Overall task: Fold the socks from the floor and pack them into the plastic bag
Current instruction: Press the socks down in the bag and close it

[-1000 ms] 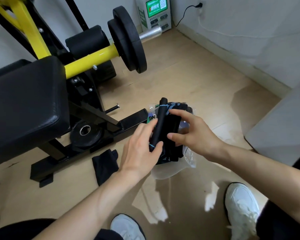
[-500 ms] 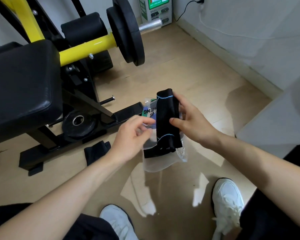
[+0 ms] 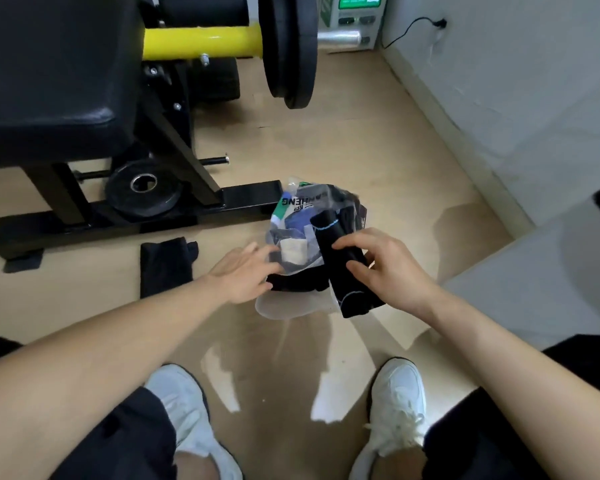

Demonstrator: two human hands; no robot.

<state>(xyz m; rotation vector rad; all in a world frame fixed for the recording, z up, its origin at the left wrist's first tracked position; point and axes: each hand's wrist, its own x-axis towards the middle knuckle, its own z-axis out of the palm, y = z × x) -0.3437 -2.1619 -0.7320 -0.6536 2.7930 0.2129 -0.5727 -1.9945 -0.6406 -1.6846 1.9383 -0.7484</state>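
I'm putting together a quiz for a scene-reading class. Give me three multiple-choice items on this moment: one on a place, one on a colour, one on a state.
1. Where does the loose black sock lie? A on the floor left of the plastic bag; B on the bench pad; C on a shoe.
2. What colour trims the folded sock? A red; B light blue; C yellow.
3. What is the right hand doing? A resting empty; B pressing the floor; C gripping the folded sock.
Key: A, it lies flat beside the bag; B, thin blue lines cross it; C, fingers and thumb curl round it.
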